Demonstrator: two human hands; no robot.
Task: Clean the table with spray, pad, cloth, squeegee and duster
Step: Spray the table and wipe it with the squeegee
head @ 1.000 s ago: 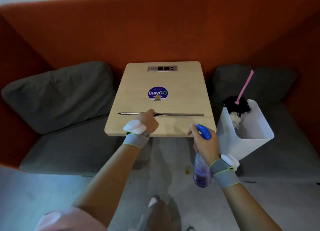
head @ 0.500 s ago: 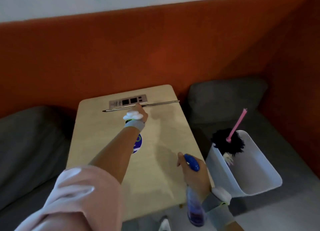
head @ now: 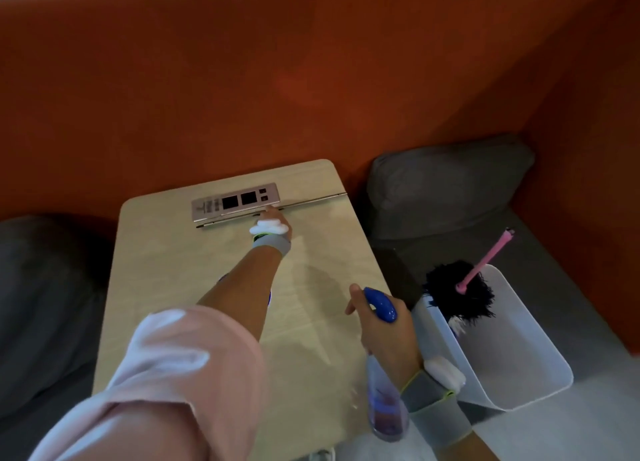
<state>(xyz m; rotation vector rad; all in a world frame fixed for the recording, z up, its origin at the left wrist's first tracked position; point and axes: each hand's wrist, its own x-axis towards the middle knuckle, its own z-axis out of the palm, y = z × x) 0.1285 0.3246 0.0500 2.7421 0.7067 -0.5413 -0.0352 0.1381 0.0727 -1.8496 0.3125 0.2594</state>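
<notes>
Squeegee [head: 313, 199], a long thin grey bar, looks light and stiff — left hand [head: 276, 220] grips its middle; right hand [head: 385, 332] holds the blue-capped spray bottle [head: 385, 413].

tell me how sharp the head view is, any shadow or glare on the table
Head view: soft throughout, the near pink sleeve most blurred; the squeegee shows only as a thin pale line; soft shadow on the table right of the left forearm; no hard glare, just faint sheen near the spray bottle.
</notes>
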